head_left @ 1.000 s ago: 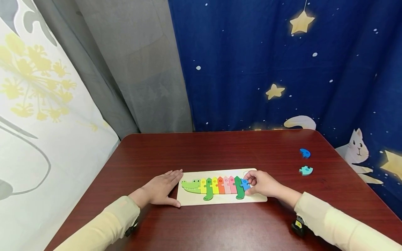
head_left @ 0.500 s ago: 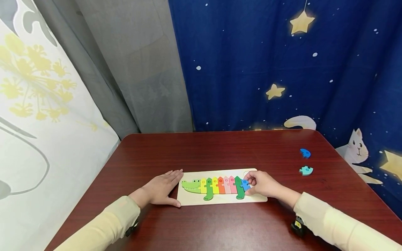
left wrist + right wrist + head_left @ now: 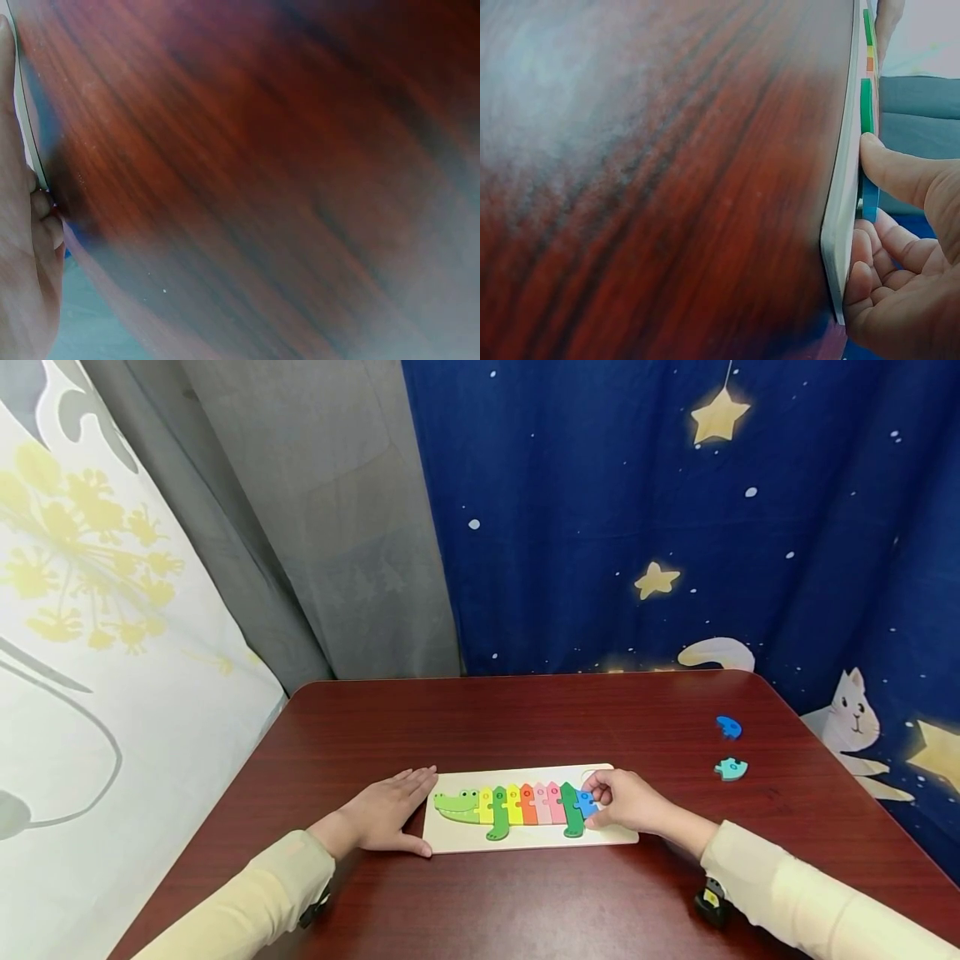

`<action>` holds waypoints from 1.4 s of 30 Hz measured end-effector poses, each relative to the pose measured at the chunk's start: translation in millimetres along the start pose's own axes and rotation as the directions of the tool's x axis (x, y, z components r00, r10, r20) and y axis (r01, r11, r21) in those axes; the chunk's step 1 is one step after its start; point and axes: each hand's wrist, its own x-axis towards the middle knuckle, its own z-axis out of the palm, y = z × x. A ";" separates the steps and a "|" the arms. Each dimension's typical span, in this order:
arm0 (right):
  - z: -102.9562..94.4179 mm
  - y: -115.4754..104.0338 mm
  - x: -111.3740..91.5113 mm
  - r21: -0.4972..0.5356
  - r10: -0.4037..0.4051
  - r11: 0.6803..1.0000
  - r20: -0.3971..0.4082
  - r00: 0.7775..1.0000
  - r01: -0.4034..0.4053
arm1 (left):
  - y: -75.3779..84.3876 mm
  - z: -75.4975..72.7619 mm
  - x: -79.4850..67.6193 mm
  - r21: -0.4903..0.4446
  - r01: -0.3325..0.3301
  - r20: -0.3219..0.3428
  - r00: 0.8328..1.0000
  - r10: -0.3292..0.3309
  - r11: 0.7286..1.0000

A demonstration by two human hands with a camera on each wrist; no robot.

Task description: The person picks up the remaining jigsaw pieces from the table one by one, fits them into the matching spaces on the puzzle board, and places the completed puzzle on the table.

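A pale wooden puzzle board (image 3: 465, 842) lies on the table with a crocodile puzzle on it, its light green head (image 3: 456, 808) at the left. Yellow, orange, pink and dark green pieces follow in a row. My right hand (image 3: 630, 799) pinches a blue puzzle piece (image 3: 586, 804) at the right end of that row, against the dark green leg piece (image 3: 572, 810). In the right wrist view the thumb and fingers hold the blue piece (image 3: 868, 198) close over the board. My left hand (image 3: 386, 810) rests flat with fingers straight, touching the board's left edge.
Two loose puzzle pieces lie at the right of the table (image 3: 525, 718): a blue tail tip (image 3: 728, 727) and a turquoise piece (image 3: 731, 768) nearer to me. A grey curtain and a starry blue curtain (image 3: 570, 527) hang behind the table.
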 end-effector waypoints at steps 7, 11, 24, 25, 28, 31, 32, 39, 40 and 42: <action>-0.4 -1.0 -1.2 -0.004 -0.023 1.000 0.000 1.000 0.023 | 0.9 -1.4 -0.4 -0.007 -0.005 -0.004 1.000 0.005 1.000; -0.5 -0.8 -1.4 -0.010 -0.034 0.999 0.001 0.999 0.034 | 1.5 -1.5 -0.9 -0.007 0.004 0.006 1.000 -0.004 1.000; 0.0 5.5 1.0 0.020 -0.027 0.999 0.003 1.000 0.027 | 0.7 0.1 -1.4 -0.006 0.006 0.008 1.000 -0.006 1.000; -0.2 5.8 1.2 0.026 -0.024 0.999 0.005 1.000 0.024 | 0.8 0.0 -1.4 -0.006 0.006 0.009 1.000 -0.006 1.000; -1.0 5.3 1.3 0.049 -0.015 0.999 0.008 1.000 0.015 | 1.2 -0.6 -1.6 -0.006 0.005 0.008 1.000 -0.005 1.000; -2.3 3.3 1.0 0.068 -0.002 0.998 0.010 1.000 0.002 | 1.4 -1.1 -1.8 -0.005 0.001 0.004 1.000 -0.001 1.000; -2.8 2.8 0.9 0.076 0.001 0.997 0.010 1.000 -0.002 | 1.4 -1.2 -1.8 -0.005 0.000 0.003 1.000 0.000 1.000; -6.1 3.5 0.5 0.110 -0.024 0.994 0.006 1.000 0.023 | 1.7 -2.6 -1.9 -0.007 -0.003 -0.001 1.000 0.003 1.000; -6.8 3.7 0.5 0.115 -0.031 0.993 0.003 1.000 0.030 | 1.6 -2.8 -1.9 -0.006 -0.003 -0.001 1.000 0.003 1.000; -8.4 4.2 0.2 0.120 -0.039 0.992 -0.006 0.999 0.040 | 1.5 -3.1 -1.8 -0.006 -0.006 -0.008 1.000 0.006 1.000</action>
